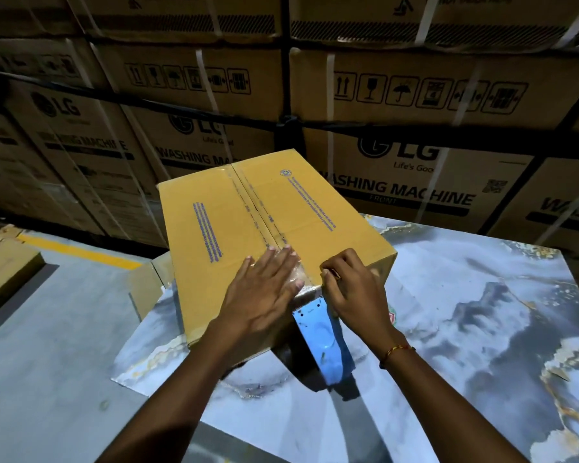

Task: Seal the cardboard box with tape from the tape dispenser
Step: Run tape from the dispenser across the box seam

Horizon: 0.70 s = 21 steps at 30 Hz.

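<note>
A yellow-brown cardboard box (214, 228) with blue print stands on a marbled table (465, 295), its flaps closed. Clear tape (258, 208) runs along the centre seam to the near edge. My left hand (264, 289) lies flat with straight fingers on the tape at the near end of the seam. My right hand (351, 289) has its fingers curled at the box's near top edge, over the head of a blue tape dispenser (325, 342) that hangs against the box's front face. The dispenser's upper part is hidden under that hand.
Large strapped washing-machine cartons (415, 135) are stacked in a wall just behind the table. At the left a grey floor with a yellow line (77, 250) holds a low brown box (4, 272). Another carton (147, 289) stands by the table's left edge.
</note>
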Each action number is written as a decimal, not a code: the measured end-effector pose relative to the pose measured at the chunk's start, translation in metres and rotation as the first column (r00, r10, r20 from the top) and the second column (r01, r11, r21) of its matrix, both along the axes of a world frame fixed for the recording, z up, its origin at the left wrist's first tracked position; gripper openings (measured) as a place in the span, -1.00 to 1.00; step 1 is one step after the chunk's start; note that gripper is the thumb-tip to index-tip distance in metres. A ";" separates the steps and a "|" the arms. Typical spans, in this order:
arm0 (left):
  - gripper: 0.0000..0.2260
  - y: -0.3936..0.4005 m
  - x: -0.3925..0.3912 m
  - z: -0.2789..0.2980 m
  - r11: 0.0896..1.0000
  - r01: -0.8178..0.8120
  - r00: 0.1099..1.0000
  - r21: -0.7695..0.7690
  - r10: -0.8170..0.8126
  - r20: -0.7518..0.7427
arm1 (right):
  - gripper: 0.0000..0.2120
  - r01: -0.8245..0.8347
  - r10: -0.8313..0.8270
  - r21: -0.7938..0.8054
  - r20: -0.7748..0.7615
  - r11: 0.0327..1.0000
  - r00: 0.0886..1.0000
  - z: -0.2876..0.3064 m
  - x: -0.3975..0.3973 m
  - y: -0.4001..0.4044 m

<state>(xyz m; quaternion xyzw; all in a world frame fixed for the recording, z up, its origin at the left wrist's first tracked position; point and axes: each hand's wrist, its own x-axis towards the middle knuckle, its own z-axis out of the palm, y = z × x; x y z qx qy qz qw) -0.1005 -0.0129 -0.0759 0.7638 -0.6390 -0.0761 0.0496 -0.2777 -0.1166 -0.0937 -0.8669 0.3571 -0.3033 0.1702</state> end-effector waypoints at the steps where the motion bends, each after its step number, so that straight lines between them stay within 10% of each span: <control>1: -0.43 -0.006 0.005 0.002 1.000 -0.016 1.000 0.016 0.016 -0.002 | -0.80 0.013 -0.013 -0.010 0.002 1.000 1.000 0.002 0.001 -0.001; 21: -0.36 0.020 0.018 -0.004 0.995 0.094 0.995 -0.025 -0.093 0.026 | -0.59 -0.099 0.137 -0.185 0.204 0.978 0.969 -0.035 -0.008 -0.003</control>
